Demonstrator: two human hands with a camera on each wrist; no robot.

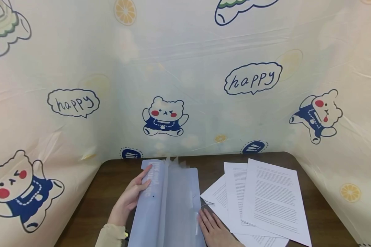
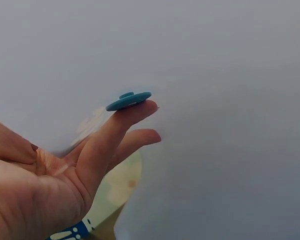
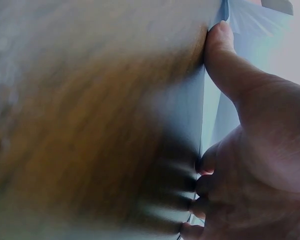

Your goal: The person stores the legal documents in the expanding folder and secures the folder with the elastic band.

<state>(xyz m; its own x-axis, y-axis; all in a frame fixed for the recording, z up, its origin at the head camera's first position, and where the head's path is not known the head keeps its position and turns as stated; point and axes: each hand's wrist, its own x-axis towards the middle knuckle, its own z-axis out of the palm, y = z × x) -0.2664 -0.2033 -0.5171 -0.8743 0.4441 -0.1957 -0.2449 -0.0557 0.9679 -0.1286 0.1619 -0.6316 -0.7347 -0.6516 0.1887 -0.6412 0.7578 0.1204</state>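
A light blue document folder (image 1: 148, 212) lies opened on the table, with clear plastic sleeves (image 1: 179, 199) inside. My left hand (image 1: 131, 193) holds its left cover, which is raised and curved. In the left wrist view, the left hand's fingers (image 2: 102, 150) lie against the pale cover, beside a teal round button (image 2: 129, 101). My right hand (image 1: 214, 228) rests flat at the folder's lower right edge, fingers extended. In the right wrist view, the right hand (image 3: 260, 145) touches down with thumb and fingertips; close surfaces there are blurred.
Several printed sheets (image 1: 275, 195) overlap on the brown table (image 1: 321, 195) to the right, near my right hand. A patterned curtain (image 1: 198, 113) with bears surrounds the table at the back and sides.
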